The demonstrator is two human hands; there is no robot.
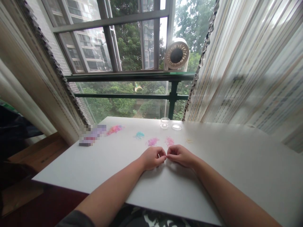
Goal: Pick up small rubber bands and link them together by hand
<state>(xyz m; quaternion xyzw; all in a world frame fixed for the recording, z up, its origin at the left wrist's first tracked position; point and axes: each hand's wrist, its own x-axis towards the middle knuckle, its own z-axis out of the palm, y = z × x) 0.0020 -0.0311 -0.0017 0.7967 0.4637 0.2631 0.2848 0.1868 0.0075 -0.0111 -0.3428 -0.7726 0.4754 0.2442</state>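
Observation:
My left hand (154, 158) and my right hand (180, 155) meet over the white table, thumb and finger of each pinched together. Their fingertips nearly touch, and whatever sits between them is too small to make out. Just beyond the fingers lie a purple-pink pile (152, 142) and a pink pile (169, 141) of small, thin pieces. A turquoise pile (139, 135) is farther left, and a few pale yellow pieces (189, 140) lie to the right. At the far left a larger mixed pile (115, 129) shows pink, orange and purple.
A clear round container (165, 123) stands near the table's back edge, beside a clear round lid or dish (176, 127). A blurred-out purple box (92, 135) lies at the left. Behind the white table (99, 170) are a green railing (132, 77), a small white fan (177, 54) and curtains.

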